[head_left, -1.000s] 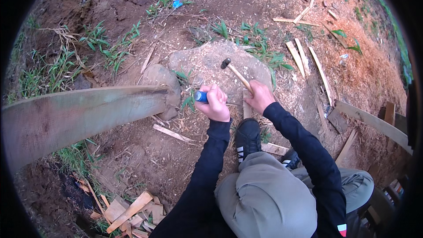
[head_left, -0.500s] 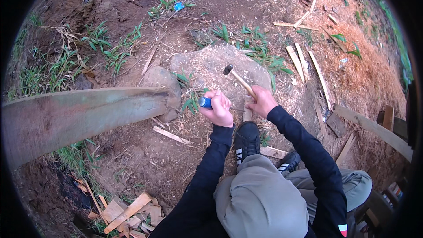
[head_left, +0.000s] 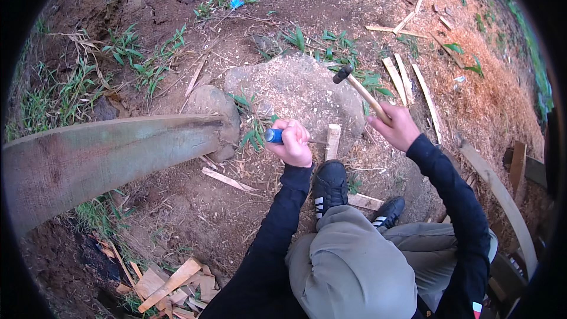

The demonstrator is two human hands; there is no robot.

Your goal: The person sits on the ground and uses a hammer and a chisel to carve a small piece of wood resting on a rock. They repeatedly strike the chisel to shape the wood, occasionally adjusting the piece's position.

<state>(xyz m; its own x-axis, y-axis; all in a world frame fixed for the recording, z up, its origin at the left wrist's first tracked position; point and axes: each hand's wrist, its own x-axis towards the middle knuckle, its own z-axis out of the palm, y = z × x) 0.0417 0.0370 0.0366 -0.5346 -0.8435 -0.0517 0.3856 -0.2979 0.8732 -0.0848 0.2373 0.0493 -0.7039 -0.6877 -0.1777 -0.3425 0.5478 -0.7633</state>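
So the wood block (head_left: 332,142) is right at the toe of a black shoe (head_left: 331,184), big rock (head_left: 295,85) stretching out beyond it. Left of the block, the left hand (head_left: 292,145) is wrapped tight around a blue-handled tool (head_left: 273,136), thin shaft pointing blockward; can't really tell if the tip's touching. Right of the block, the right hand (head_left: 398,127) grips a hammer (head_left: 367,98) by its handle.

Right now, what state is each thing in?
Left hand: closed around blue tool.
Blue tool: held, pointing at short wood piece.
Right hand: closed around hammer.
Hammer: held, head apart from blue tool.
Short wood piece: in neither hand, by shoe.
Wood scraps: heaped, lower left.
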